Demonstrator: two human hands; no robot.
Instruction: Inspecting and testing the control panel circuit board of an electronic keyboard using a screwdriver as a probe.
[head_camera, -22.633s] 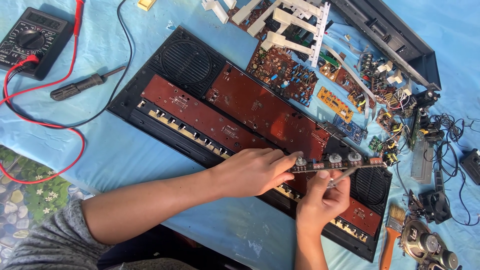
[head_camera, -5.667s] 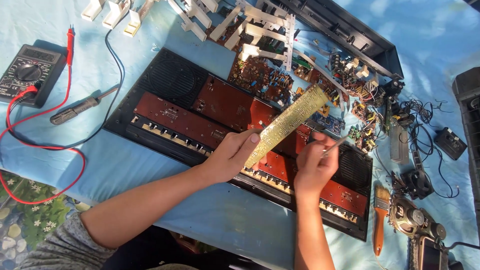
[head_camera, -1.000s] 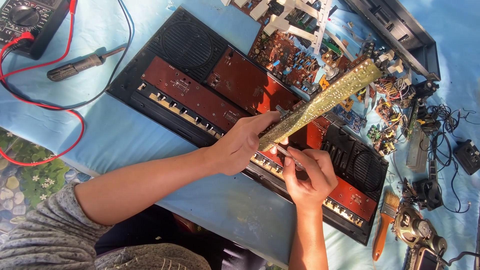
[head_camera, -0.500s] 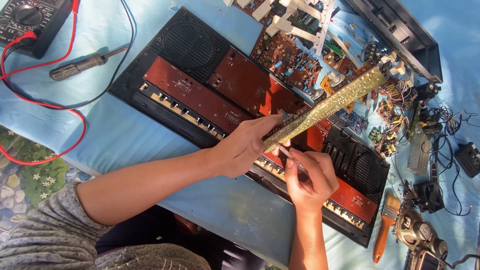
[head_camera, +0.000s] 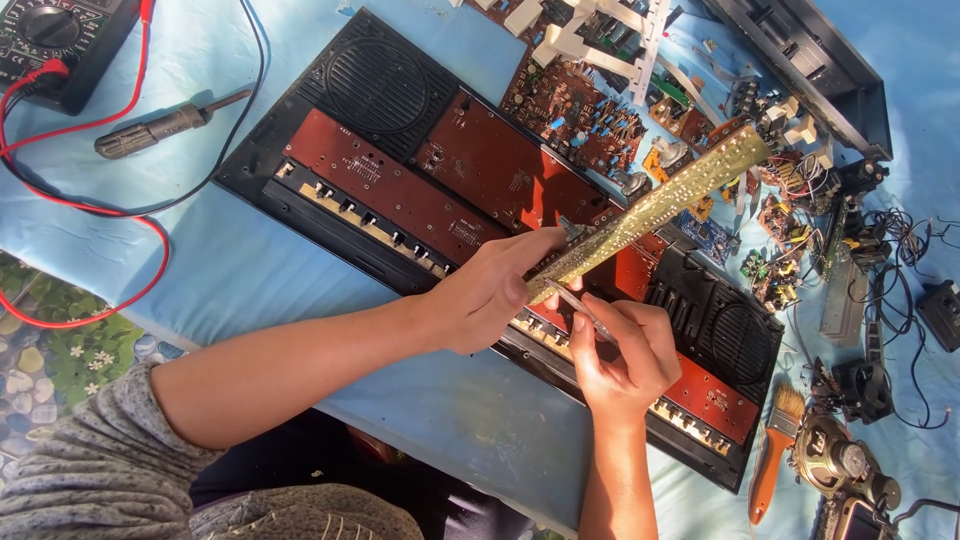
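Bare cloth lies free leftward; loose parts seemingly crowd the right.

Far left corner: black multimeter, grey rectangular screen cut off by the picture's edge. No packages, labels or signs elsewhere.

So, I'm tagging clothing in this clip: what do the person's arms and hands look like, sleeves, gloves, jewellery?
Both hands are bare: no gloves, rings or watch visible on the left hand or right hand. The left arm has a grey speckled knit sleeve pushed up past the elbow. The right forearm is bare as far as the picture shows.
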